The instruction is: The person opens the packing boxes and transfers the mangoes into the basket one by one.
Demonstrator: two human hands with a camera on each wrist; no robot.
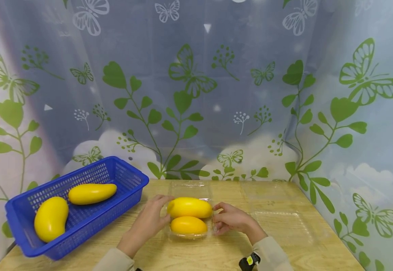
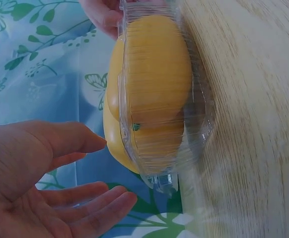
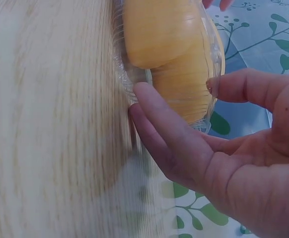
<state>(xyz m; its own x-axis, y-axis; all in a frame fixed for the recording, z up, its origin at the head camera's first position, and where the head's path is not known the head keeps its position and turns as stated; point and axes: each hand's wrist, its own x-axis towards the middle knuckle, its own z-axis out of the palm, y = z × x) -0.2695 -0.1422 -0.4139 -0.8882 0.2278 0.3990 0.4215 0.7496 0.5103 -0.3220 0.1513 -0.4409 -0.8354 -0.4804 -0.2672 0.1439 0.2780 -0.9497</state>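
Note:
Two yellow mangoes, a longer one (image 1: 191, 207) behind a smaller one (image 1: 189, 226), lie side by side in a clear plastic clamshell container (image 2: 199, 124). Its transparent lid (image 1: 189, 189) is folded back toward the curtain. My left hand (image 1: 154, 216) is at the container's left side, fingers apart and fairly straight, thumb close to the rear mango in the left wrist view. At the other end, my right hand (image 1: 232, 219) holds the container's right edge, its thumb (image 3: 234, 87) on the rim and its fingers (image 3: 169, 124) along the lower side wall.
A blue plastic basket (image 1: 91, 235) stands at the left of the wooden table, holding two more mangoes, one curved (image 1: 51, 219) and one elongated (image 1: 92, 194). Another clear plastic container (image 1: 281, 226) lies at the right. A patterned curtain (image 1: 196, 113) hangs behind the table.

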